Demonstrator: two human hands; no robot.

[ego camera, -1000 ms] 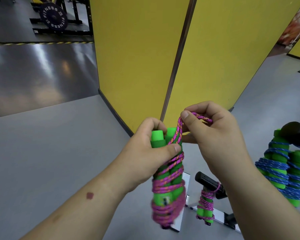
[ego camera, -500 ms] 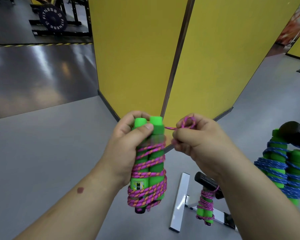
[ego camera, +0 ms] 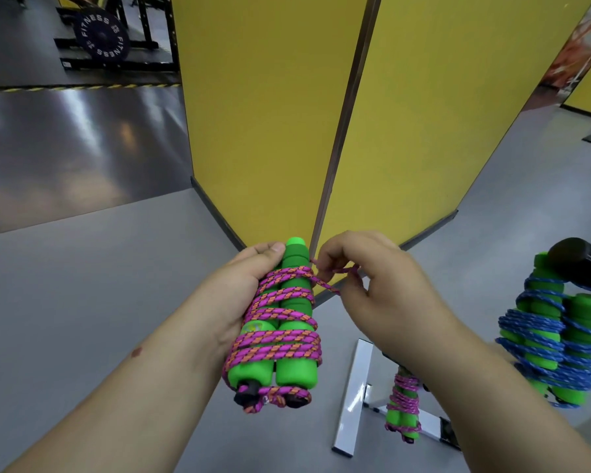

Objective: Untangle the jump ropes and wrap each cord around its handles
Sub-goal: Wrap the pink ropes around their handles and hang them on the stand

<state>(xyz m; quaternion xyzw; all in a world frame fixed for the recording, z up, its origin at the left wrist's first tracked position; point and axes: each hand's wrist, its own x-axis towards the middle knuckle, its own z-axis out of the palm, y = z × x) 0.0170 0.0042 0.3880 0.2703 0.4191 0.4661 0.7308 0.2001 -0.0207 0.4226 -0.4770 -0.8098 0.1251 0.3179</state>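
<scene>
1. Gripping a pair of green foam handles point(ego camera: 287, 322) side by side, the left hand point(ego camera: 243, 285) holds the bundle upright at the frame's centre, thumb pressed near the top of the handles, fingers curled behind them; I see the black handle ends pointing down toward 6 o'clock.
2. Pink cord point(ego camera: 280, 343) is wound in many turns round both handles, from just under the thumb to near the lower ends; a short stretch crosses the black tips.
3. At 3 o'clock of the bundle, the right hand point(ego camera: 372, 285) pinches the loose cord end point(ego camera: 335, 271), fingers bent close round a small loop; the strand runs taut from the top turn to those fingers.
4. Toward 4 o'clock, a second pink-wrapped rope point(ego camera: 403, 407) hangs on a white metal stand point(ego camera: 352, 397) on the grey floor point(ego camera: 82, 302); how it is attached I cannot tell.
5. At 3 o'clock, near the frame's edge, a blue-wrapped rope point(ego camera: 553, 339) with green handles hangs beneath a black padded bar point(ego camera: 580, 264).
6. Yellow wall panels point(ego camera: 270, 114) rise at 12 o'clock; a weight plate point(ego camera: 101, 35) stands at 11 o'clock.
</scene>
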